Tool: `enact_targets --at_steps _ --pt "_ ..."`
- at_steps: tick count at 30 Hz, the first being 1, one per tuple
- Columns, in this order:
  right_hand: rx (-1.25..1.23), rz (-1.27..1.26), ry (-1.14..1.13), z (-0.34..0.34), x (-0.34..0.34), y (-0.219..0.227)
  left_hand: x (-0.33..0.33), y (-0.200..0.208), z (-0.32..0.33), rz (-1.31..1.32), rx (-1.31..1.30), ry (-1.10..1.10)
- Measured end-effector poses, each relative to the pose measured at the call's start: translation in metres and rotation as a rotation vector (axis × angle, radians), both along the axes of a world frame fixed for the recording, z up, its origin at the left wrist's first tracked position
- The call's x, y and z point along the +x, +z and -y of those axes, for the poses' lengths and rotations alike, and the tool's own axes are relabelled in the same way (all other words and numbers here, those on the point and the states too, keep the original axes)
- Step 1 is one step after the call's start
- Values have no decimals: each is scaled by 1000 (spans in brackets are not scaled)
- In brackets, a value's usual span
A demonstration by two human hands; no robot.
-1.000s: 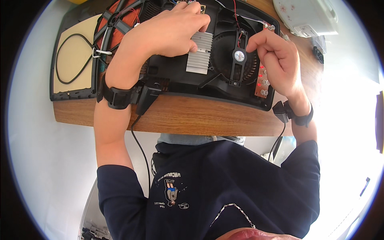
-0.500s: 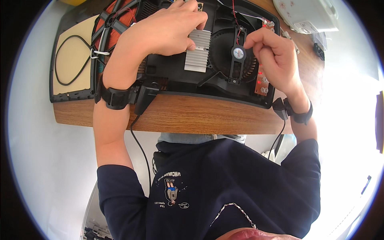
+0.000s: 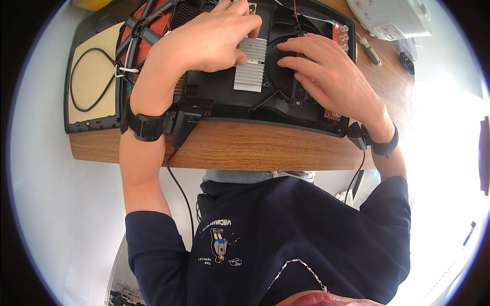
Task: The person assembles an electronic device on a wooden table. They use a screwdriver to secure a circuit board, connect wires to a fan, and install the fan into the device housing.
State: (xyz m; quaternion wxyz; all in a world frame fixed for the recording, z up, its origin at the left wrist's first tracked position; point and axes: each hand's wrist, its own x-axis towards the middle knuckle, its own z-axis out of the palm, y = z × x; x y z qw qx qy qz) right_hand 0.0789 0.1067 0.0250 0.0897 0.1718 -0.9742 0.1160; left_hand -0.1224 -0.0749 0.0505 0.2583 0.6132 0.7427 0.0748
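An opened black appliance housing (image 3: 219, 89) lies on the wooden table. My left hand (image 3: 219, 38) is closed at the far left corner of a silver finned heat sink (image 3: 250, 71). Its thumb lies at the heat sink's left edge and its index finger bends over the far end; the other fingertips are hidden or out of frame. My right hand (image 3: 334, 71) spreads over the black fan (image 3: 275, 64), its fingers apart with nothing between them. The fan's hub is hidden beneath this hand. A red wire (image 3: 295, 13) runs toward the fan.
Left of the housing is an orange copper coil (image 3: 157, 25), near a beige panel (image 3: 97, 107) with a black cable loop. A screwdriver (image 3: 371, 53) lies at the right, below a pale green appliance (image 3: 390, 20). An indicator board (image 3: 343, 38) lines the housing's right side.
My right hand has unbent from a pinch beside the fan hub and moved left, its fingers now stretched across the fan. My left hand stays almost in place at the heat sink.
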Motion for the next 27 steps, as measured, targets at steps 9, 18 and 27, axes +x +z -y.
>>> enact_targets --at_steps 9,18,27 --pt "7 76 11 3 2 -1 -1 -2 5 -29 51 -33" --pt "56 43 -42 7 4 1 -3 -6 2 -25 41 -23" --pt "61 132 -147 27 8 13 -2 -9 6 -37 104 -37"
